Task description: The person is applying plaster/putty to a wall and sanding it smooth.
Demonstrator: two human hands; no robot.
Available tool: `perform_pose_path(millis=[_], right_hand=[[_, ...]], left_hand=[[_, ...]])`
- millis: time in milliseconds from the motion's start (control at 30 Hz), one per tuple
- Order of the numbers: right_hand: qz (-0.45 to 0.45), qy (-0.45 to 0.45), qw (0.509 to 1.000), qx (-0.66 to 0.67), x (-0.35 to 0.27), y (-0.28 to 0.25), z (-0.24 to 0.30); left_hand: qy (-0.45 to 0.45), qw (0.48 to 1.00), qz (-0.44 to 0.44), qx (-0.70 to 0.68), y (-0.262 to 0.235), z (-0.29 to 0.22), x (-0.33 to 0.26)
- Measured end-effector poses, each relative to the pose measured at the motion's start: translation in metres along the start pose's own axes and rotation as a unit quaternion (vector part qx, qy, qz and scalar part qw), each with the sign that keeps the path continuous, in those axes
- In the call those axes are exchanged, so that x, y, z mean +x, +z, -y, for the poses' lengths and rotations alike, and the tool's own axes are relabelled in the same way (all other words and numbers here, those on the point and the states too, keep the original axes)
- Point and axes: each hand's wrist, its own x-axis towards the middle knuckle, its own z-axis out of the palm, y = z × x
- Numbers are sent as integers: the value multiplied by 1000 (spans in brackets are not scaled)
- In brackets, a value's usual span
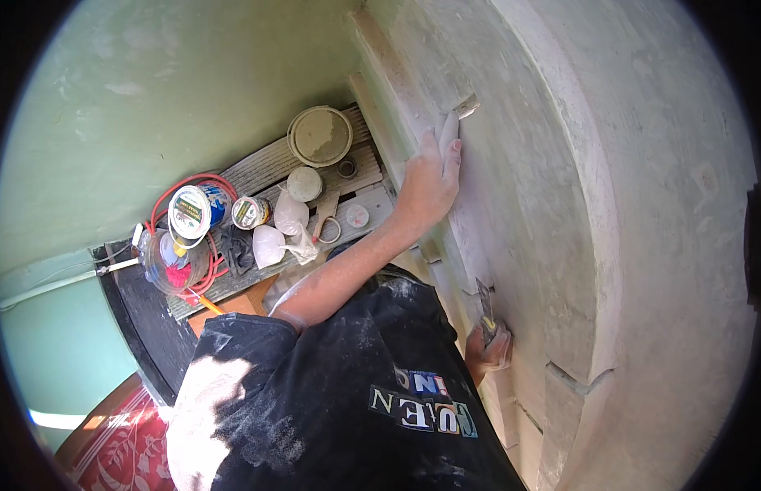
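Observation:
My left hand (430, 184), dusted with pale powder, is raised to the grey plastered wall (511, 188). Its fingers point up and are pressed close together. A small flat, shiny brownish piece (466, 107) shows just beyond the fingertips; whether it is a blade gripped in the hand or a recess in the wall, I cannot make out. Lower down, near a ledge of the same wall, my right hand (490, 350) is closed around the handle of a putty knife (485, 301). The narrow grey blade points upward, and the hand hides most of the handle.
On a ridged board (262, 169) to the left stand a round bucket (320, 136), a paint tub (190, 212), small cans, pale bags (268, 246) and a red hose (159, 204). Scissors-like handles (328, 230) lie there too. A raised plaster band (581, 147) crosses the wall.

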Motion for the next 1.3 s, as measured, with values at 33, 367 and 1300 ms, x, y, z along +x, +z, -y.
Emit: perform_pose_path(millis=[33, 367, 1300], right_hand=[[3, -4, 1000, 4, 0, 0, -1], [-4, -7, 1000, -1, 3, 0, 0], [11, 4, 1000, 6, 1, 0, -2]], left_hand=[[-18, 1000, 18, 10, -3, -3, 0], [-1, 998, 33, 45, -9, -9, -3], [17, 999, 31, 21, -2, -3, -24]])
